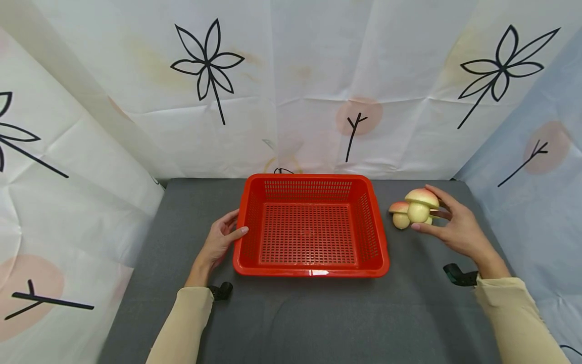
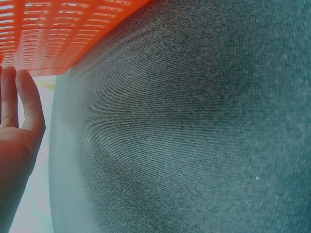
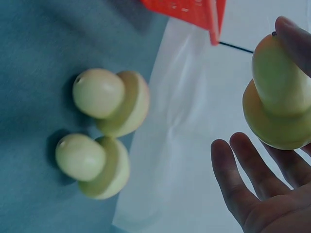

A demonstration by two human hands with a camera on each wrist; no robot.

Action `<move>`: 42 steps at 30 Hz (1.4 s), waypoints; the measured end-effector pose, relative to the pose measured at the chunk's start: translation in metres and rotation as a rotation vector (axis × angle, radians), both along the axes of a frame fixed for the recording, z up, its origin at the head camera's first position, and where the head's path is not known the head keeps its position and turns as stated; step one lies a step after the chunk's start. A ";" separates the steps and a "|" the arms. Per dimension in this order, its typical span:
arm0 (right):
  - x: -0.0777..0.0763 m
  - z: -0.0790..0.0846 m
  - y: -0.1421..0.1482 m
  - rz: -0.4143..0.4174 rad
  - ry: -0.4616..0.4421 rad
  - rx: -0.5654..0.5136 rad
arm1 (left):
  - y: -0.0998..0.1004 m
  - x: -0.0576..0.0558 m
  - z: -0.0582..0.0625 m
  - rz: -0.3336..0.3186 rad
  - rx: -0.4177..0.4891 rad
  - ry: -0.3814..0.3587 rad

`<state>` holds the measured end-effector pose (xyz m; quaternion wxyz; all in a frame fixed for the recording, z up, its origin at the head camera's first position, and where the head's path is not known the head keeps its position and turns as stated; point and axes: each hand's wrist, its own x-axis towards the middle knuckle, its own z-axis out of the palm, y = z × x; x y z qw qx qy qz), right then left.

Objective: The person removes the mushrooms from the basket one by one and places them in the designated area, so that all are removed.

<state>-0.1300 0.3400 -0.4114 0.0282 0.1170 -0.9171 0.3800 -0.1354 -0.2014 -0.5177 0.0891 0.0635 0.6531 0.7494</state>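
Note:
A toy mushroom (image 1: 422,198) with a pale yellow stem and a yellow cap blushed red is pinched between the thumb and fingers of my right hand (image 1: 459,227). In the right wrist view the held mushroom (image 3: 277,82) is off the table. Two similar mushrooms lie below it, one mushroom (image 3: 99,94) touching or nearly touching the other mushroom (image 3: 80,158). From the head, one mushroom (image 1: 400,216) shows at the left and the other is mostly hidden. My left hand (image 1: 218,242) grips the left rim of a red plastic basket (image 1: 311,271), thumb over the edge, fingers outside.
The basket is slotted and has nothing inside. It sits mid-table on a dark grey cloth (image 1: 309,318). White patterned sheets (image 1: 309,91) hang behind the table and on both sides. Each wrist wears a small black camera mount (image 1: 460,275).

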 end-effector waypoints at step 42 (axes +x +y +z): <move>-0.016 -0.052 0.093 -0.170 -0.154 0.060 | -0.001 -0.001 -0.003 -0.006 0.001 0.014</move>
